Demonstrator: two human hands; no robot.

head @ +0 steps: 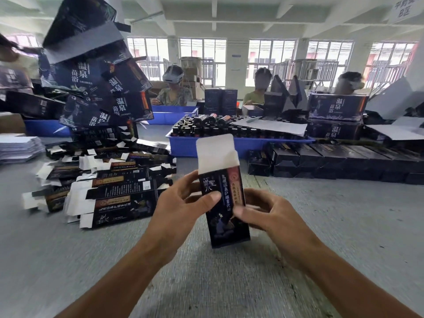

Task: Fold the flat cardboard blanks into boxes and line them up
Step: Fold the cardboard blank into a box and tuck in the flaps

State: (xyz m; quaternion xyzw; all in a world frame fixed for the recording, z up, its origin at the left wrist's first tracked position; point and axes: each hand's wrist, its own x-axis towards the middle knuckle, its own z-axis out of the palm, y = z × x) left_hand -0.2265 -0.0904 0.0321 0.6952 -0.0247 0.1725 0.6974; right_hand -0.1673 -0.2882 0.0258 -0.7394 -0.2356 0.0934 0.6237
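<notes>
I hold a dark blue printed carton (226,216) upright above the grey table, opened into a box shape, its white top flap (215,152) standing up. My left hand (181,207) grips its left side with the thumb across the front. My right hand (263,214) holds its right side, thumb on the front face. A loose heap of flat dark blanks (110,184) lies on the table to the left. A row of folded dark boxes (332,159) stands lined up at the right.
A blue tray (183,145) of dark bottles sits behind the carton. A tall leaning stack of large dark cartons (96,83) rises at the left, white sheets (18,148) beside it. Three people sit across the table (344,226).
</notes>
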